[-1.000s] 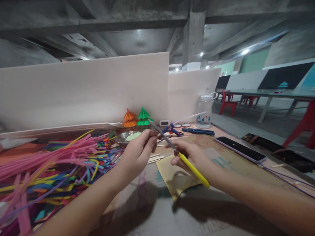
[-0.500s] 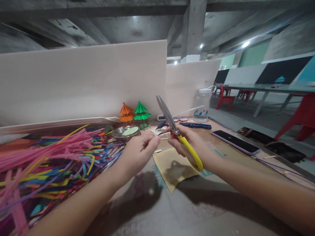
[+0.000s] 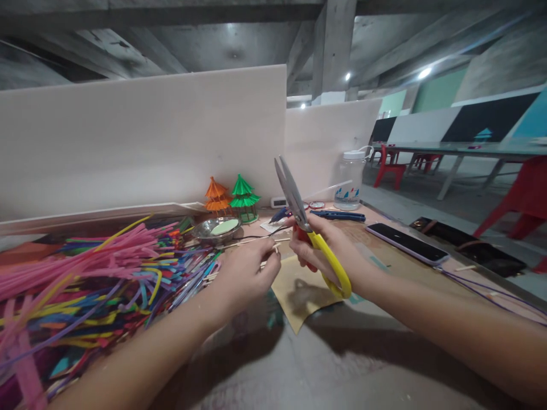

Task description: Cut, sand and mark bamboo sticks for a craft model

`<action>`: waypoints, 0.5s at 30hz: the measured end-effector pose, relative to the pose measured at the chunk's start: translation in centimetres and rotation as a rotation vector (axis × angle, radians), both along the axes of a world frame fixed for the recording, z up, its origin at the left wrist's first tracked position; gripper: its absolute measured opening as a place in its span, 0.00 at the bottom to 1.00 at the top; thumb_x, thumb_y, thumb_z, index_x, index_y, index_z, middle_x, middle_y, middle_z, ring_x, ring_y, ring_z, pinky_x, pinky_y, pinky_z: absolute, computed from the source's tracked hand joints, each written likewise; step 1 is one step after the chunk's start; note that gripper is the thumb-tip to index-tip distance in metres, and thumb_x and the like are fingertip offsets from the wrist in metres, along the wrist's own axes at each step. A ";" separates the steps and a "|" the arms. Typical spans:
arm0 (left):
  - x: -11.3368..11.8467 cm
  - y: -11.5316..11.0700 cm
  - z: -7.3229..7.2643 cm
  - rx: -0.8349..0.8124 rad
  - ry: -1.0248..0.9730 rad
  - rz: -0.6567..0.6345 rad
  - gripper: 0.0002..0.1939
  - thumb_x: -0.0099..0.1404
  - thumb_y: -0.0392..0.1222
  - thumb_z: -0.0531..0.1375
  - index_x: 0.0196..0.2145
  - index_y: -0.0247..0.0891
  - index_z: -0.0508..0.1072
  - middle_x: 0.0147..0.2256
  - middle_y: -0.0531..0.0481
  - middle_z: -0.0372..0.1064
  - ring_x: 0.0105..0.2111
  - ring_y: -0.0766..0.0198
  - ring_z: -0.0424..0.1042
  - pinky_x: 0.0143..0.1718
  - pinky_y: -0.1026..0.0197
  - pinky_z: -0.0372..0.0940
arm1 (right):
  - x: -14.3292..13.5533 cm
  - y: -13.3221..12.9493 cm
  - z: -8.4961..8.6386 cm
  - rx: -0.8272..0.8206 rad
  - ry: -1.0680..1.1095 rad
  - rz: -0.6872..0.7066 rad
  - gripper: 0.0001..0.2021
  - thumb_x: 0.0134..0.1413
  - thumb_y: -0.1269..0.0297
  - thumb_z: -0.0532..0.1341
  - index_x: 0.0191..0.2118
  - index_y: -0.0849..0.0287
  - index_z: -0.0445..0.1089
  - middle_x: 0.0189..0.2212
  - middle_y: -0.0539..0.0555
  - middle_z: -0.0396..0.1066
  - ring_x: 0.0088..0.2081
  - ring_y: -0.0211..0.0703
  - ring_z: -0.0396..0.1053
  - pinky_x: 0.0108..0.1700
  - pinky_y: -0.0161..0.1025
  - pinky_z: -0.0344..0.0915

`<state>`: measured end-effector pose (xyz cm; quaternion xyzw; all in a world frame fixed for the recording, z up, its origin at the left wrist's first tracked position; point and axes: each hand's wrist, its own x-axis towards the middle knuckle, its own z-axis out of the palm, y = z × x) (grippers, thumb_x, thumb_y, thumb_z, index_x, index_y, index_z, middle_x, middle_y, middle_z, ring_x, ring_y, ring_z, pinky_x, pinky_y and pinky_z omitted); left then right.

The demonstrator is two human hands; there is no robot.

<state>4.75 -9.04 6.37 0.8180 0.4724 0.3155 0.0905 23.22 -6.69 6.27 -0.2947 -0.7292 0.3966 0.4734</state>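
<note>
My right hand (image 3: 327, 247) is closed round the yellow and red handles of a pair of scissors (image 3: 292, 191), whose blades point up and slightly apart. My left hand (image 3: 245, 267) is closed in a pinch, with the pale tip of a thin stick (image 3: 276, 249) showing at its fingertips, left of the scissors. Beneath and between the hands a piece of yellow paper (image 3: 301, 302) lies on the table. Part of it is in shadow.
Pipe cleaners (image 3: 102, 273) are heaped at the left. Behind my hands stand a metal bowl (image 3: 205, 230), an orange tiered model (image 3: 217, 196), a green one (image 3: 243, 196) and a clear bottle (image 3: 348, 182). A phone (image 3: 405, 242) lies at the right.
My left hand has shifted slightly right and down, and a stick tip now shows at its fingers. The scissor blades stand a little more upright. The view has moved slightly.
</note>
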 end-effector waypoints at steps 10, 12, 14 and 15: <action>0.5 0.0 -0.9 0.056 0.015 -0.096 0.19 0.75 0.44 0.42 0.35 0.38 0.69 0.38 0.43 0.68 0.39 0.56 0.69 0.44 0.53 0.65 | -0.3 -0.5 -0.2 -0.039 0.044 0.058 0.17 0.52 0.66 0.65 0.47 0.57 0.63 0.29 0.45 0.63 0.27 0.35 0.63 0.28 0.35 0.62; 0.6 0.1 -0.9 0.072 0.036 -0.116 0.19 0.75 0.44 0.42 0.38 0.38 0.70 0.40 0.43 0.68 0.41 0.56 0.69 0.45 0.52 0.65 | -0.3 -0.5 -0.4 -0.051 0.070 0.075 0.17 0.53 0.66 0.64 0.49 0.57 0.61 0.28 0.45 0.61 0.26 0.34 0.63 0.27 0.35 0.62; 0.5 0.2 -0.9 0.081 0.040 -0.126 0.18 0.76 0.44 0.43 0.41 0.38 0.71 0.41 0.43 0.69 0.42 0.56 0.69 0.46 0.53 0.64 | -0.1 -0.5 -0.4 -0.055 0.082 0.084 0.18 0.53 0.67 0.63 0.49 0.56 0.60 0.27 0.44 0.60 0.26 0.34 0.62 0.27 0.35 0.61; 0.4 0.3 -0.8 0.079 0.037 -0.114 0.17 0.76 0.44 0.44 0.41 0.38 0.71 0.41 0.44 0.69 0.41 0.56 0.69 0.45 0.53 0.64 | 0.0 -0.4 -0.3 -0.056 0.079 0.082 0.19 0.53 0.67 0.64 0.49 0.56 0.60 0.28 0.44 0.60 0.26 0.34 0.62 0.27 0.35 0.61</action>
